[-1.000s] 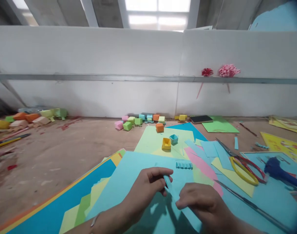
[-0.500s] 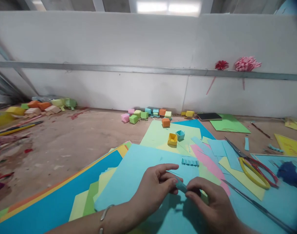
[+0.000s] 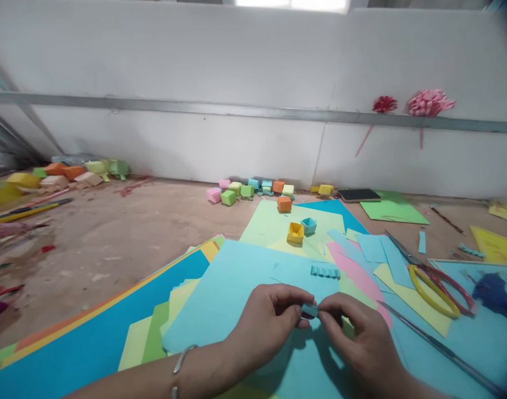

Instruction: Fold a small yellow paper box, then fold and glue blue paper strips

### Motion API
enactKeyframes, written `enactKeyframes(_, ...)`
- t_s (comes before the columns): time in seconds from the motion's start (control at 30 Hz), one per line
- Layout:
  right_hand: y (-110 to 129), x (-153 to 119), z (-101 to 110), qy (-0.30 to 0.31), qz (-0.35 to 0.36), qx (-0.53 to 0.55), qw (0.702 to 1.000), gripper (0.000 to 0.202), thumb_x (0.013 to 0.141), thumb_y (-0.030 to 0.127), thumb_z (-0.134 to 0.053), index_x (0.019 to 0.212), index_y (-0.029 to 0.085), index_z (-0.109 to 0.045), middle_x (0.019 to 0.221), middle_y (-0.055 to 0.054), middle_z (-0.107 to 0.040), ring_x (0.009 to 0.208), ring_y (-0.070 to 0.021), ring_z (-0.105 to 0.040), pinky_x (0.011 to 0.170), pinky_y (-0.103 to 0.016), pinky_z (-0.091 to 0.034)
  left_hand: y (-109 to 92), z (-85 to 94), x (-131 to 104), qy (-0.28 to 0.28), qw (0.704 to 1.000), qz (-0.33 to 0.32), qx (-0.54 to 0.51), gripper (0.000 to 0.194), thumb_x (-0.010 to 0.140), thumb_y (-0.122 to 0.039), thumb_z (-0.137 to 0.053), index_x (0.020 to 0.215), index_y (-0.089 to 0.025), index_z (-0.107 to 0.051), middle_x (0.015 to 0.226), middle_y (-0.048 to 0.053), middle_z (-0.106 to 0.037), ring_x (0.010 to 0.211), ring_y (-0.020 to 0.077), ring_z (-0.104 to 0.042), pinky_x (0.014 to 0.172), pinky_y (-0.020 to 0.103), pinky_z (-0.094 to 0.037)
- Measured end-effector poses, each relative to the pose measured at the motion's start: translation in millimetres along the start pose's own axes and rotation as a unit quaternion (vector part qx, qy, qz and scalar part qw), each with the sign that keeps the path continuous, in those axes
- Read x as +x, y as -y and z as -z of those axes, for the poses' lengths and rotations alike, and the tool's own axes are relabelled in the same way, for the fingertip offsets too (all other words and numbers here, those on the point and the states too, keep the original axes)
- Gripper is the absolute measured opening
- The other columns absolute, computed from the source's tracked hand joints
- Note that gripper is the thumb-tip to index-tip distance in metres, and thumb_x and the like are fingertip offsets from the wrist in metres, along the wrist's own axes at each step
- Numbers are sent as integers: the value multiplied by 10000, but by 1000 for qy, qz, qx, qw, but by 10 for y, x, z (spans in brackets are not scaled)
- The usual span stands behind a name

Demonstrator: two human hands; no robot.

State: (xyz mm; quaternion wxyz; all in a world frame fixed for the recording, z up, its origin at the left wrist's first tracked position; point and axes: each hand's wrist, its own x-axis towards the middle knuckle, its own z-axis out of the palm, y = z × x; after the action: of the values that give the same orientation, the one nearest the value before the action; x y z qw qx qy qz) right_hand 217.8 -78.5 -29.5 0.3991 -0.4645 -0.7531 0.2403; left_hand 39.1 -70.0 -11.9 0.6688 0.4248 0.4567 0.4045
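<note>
A small folded strip of blue paper (image 3: 309,311) is pinched between my two hands, above a large light blue sheet (image 3: 220,288). My left hand (image 3: 274,313) grips the strip's left end with thumb and fingers; a silver bracelet is on that wrist. At the strip's right end, my right hand (image 3: 353,327) pinches it between thumb and index finger. Just beyond the hands lies a pleated blue strip (image 3: 325,271). Farther back, an open yellow paper box (image 3: 295,233) stands beside a small open blue one (image 3: 308,225).
Scissors with yellow and red handles (image 3: 434,293) and long metal tweezers (image 3: 445,349) lie at the right among paper scraps. Small coloured paper boxes (image 3: 247,192) line the wall. More paper pieces (image 3: 72,173) are piled at the far left, near a yellow cutter (image 3: 31,212).
My left index finger has curled down onto the strip, and my hands have come closer together. The strip now looks shorter and more level. The view has tilted slightly downward.
</note>
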Motion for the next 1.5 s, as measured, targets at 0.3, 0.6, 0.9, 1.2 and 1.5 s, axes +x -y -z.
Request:
enactKeyframes(0.3, 29, 11, -9, -15, 32, 2, 999, 122, 865, 144, -558, 783, 210, -620, 685, 14, -638, 600, -120, -591, 550, -214, -485, 23, 33, 1, -13, 997, -20, 78, 198, 653, -171, -686, 838, -154, -756, 787, 71, -766, 763, 221, -712, 702, 304, -556)
enactKeyframes(0.6, -14, 62, 84, -34, 42, 12, 998, 303, 761, 207, -727, 1041, 217, -609, 945, -39, -623, 662, -132, -547, 547, -232, -491, -58, 43, 22, -83, 992, -96, 8, 225, 680, -240, -724, 886, -152, -700, 799, 69, -776, 649, 181, -709, 675, 304, -598)
enactKeyframes(0.9, 31, 88, 95, 8, -20, 45, 999, 13, 804, 202, -651, 809, 193, -643, 703, 7, -595, 604, -123, -521, 532, -234, -420, -64, 15, -21, -71, 996, -59, 7, 326, 672, -256, -762, 959, -152, -650, 804, 61, -780, 646, 165, -704, 694, 289, -595)
enactKeyframes(1.2, -3, 122, 138, 14, -68, 70, 995, 115, 823, 180, -604, 717, 192, -648, 678, 3, -622, 623, -133, -551, 568, -251, -419, -26, 18, 40, -61, 994, 41, -83, 552, 548, -354, -895, 964, -123, -616, 833, 85, -777, 663, 160, -713, 703, 274, -585)
enactKeyframes(1.5, 32, 101, 201, 12, -16, 26, 999, 175, 835, 158, -571, 672, 187, -628, 618, 10, -572, 581, -129, -534, 537, -255, -399, -36, 34, 25, -28, 994, -54, 92, 155, 717, -216, -717, 852, -146, -689, 794, 71, -762, 677, 172, -693, 679, 294, -572)
